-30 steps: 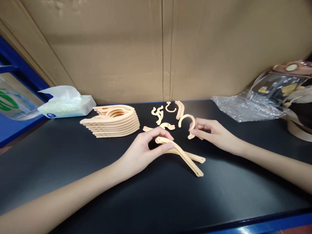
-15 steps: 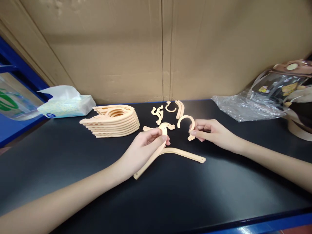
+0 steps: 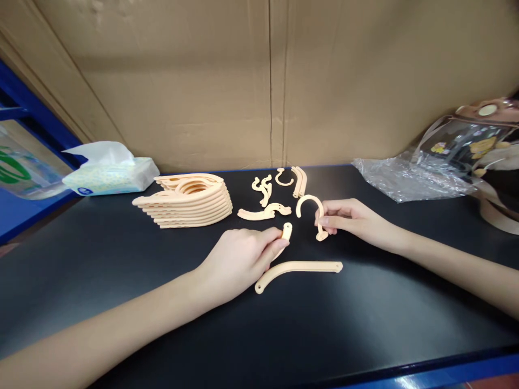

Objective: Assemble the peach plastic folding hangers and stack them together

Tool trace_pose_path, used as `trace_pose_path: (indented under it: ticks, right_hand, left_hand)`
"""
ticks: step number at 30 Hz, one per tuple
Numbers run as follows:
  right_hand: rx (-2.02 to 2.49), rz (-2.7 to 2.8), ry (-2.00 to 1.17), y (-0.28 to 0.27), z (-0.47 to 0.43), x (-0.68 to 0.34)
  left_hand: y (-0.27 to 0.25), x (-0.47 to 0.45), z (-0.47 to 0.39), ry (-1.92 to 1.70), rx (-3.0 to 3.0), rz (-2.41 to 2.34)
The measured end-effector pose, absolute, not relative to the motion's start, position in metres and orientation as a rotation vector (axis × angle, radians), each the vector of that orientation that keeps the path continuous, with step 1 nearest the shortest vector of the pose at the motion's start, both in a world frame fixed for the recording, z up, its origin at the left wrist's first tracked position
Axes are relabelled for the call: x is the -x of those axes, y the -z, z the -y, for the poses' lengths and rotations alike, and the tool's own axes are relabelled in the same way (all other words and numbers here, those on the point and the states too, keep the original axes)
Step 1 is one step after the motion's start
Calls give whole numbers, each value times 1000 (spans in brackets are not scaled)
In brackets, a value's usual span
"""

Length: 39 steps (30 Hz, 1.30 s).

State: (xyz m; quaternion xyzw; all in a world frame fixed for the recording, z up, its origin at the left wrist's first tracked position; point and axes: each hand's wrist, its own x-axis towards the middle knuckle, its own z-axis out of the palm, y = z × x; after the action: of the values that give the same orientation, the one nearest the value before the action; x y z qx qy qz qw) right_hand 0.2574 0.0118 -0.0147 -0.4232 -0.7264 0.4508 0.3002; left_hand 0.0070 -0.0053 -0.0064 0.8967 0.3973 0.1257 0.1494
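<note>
Pinched between the thumb and fingers of my left hand [image 3: 243, 259] is a peach hanger arm [image 3: 286, 232]; its holed end sticks out past the fingertips and the rest is mostly hidden. My right hand [image 3: 346, 219] grips a peach hanger hook [image 3: 310, 200] near its base, the curve upward. Lying on the black table just below my left hand is a curved loose hanger arm [image 3: 300, 267]. Beyond both hands lie a piece with a curved arm [image 3: 255, 215], some small hook pieces [image 3: 263, 189], another hook [image 3: 284, 181] and several stacked arms [image 3: 300, 181].
To the left stands a stack of folded peach hangers [image 3: 190, 208], with a tissue pack [image 3: 113, 173] behind it. Crumpled clear plastic [image 3: 393, 175] and a transparent bag [image 3: 454, 138] lie at the right. A cardboard wall [image 3: 182, 97] closes off the back of the black table [image 3: 203, 346].
My left hand has shifted slightly toward me, turning the hanger arm. The loose arm below has swung round and now lies apart. The hook in my right hand has dropped a little.
</note>
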Motion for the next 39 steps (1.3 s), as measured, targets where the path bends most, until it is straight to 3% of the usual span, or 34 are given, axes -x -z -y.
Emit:
trace_pose_path:
  ticks: [9, 39]
  right_hand:
    - [1057, 1755, -1381, 13, -10, -256]
    - [1001, 1644, -1515, 17, -13, -258]
  left_hand:
    - [16, -3, 4, -439, -3251, -920]
    - [15, 0, -1, -430, -3069, -804]
